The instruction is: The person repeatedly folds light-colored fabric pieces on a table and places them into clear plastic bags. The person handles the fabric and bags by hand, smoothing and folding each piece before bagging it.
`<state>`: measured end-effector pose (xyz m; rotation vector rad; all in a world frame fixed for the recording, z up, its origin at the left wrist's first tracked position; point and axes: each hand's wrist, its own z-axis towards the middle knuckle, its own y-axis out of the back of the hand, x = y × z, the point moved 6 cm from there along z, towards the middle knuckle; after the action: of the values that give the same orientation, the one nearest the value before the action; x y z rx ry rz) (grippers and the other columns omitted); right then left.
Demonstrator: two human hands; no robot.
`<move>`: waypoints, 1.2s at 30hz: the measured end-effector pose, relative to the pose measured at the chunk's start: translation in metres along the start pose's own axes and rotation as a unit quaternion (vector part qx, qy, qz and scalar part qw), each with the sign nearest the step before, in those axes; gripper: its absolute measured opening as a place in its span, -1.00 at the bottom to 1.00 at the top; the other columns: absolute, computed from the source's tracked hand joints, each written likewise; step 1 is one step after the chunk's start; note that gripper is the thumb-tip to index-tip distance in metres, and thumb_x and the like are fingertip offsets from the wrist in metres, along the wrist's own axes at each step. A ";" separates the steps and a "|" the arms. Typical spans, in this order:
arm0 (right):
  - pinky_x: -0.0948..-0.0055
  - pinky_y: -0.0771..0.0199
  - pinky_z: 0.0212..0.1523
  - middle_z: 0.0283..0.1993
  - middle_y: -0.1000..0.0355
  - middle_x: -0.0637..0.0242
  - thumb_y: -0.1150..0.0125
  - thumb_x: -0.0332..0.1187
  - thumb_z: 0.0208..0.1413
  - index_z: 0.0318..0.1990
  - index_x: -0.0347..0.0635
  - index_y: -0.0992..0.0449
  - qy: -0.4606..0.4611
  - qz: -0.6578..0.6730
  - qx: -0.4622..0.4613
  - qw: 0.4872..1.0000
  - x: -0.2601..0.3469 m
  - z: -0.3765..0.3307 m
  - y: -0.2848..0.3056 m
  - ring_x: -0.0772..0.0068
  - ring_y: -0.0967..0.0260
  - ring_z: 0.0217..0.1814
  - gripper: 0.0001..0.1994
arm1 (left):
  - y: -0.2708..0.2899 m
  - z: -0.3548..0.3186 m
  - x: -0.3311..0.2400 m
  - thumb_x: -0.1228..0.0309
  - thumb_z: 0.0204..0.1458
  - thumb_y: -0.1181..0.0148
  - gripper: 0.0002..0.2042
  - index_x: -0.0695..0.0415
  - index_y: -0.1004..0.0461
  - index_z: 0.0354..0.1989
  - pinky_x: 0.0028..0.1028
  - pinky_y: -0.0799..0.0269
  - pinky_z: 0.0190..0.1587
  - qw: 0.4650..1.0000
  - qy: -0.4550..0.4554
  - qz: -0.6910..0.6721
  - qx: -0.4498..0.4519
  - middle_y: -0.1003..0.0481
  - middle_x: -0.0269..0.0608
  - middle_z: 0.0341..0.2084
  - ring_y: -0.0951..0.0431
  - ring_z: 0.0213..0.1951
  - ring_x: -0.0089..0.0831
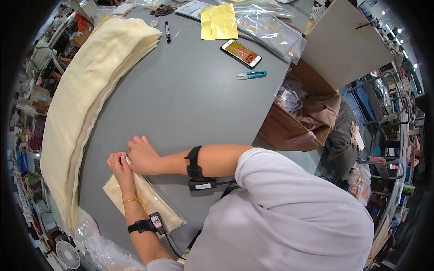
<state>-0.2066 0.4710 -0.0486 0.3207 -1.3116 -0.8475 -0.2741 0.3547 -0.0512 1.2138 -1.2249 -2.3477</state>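
Head view: a flat clear plastic bag holding folded cream cloth is laid on the smooth grey table, near its lower left edge. The bag's upper end is pinched by the left hand, fingers curled together on the film. The right hand is pressed just beside it, fingers closed on the same end. A long stack of soft cream fabric is draped along the table's left side. Farther up, a yellow sheet, a phone, teal snips and a black marker are noted. An open cardboard box stands at the right.
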 end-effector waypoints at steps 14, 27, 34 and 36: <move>0.13 -0.26 0.03 -0.22 -0.48 0.31 -0.30 -0.31 -0.01 -0.54 -0.16 -0.59 0.026 0.156 0.173 0.972 0.030 -0.209 0.079 0.12 -0.31 -0.01 -0.84 | -0.028 0.012 0.025 0.47 0.22 -0.10 -0.94 0.09 -0.51 -0.25 -0.24 -0.39 -0.07 0.956 -0.119 0.232 -0.134 -0.51 -0.12 -0.27 -0.46 -0.12 -0.13; -0.07 -0.21 0.33 0.33 -0.40 0.06 -0.21 0.00 0.28 0.17 -0.24 -0.50 0.309 -0.110 0.206 0.922 0.052 -0.042 0.053 -0.04 -0.30 0.37 -0.49 | 0.044 -0.162 -0.094 -0.18 0.14 -0.22 -0.15 0.17 -0.25 0.46 0.38 0.31 0.47 0.968 0.099 0.230 0.034 -0.11 0.33 0.46 0.14 0.55 0.33; -0.10 0.37 0.64 0.65 0.02 0.04 -0.20 -0.09 0.32 0.50 -0.22 -0.20 0.367 -0.110 0.264 0.885 0.034 -0.016 -0.032 0.00 0.23 0.72 -0.30 | 0.040 -0.182 -0.081 -0.38 0.13 -0.04 -0.02 0.10 -0.11 0.57 0.44 0.51 0.45 0.968 0.155 0.197 0.018 0.12 0.43 0.53 0.32 0.55 0.43; -0.07 0.28 0.63 0.62 0.01 -0.06 -0.20 -0.13 0.34 0.42 -0.23 -0.28 0.268 -0.017 0.220 0.938 0.004 -0.001 -0.019 -0.08 0.19 0.70 -0.40 | 0.044 -0.182 -0.084 -0.37 0.15 -0.02 -0.03 0.09 -0.09 0.57 0.44 0.49 0.45 0.971 0.144 0.190 0.001 0.10 0.43 0.53 0.29 0.55 0.43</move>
<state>-0.2124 0.4553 -0.0582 0.8666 -0.9656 -0.4352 -0.0908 0.2668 -0.0260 1.1484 -1.2299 -1.8270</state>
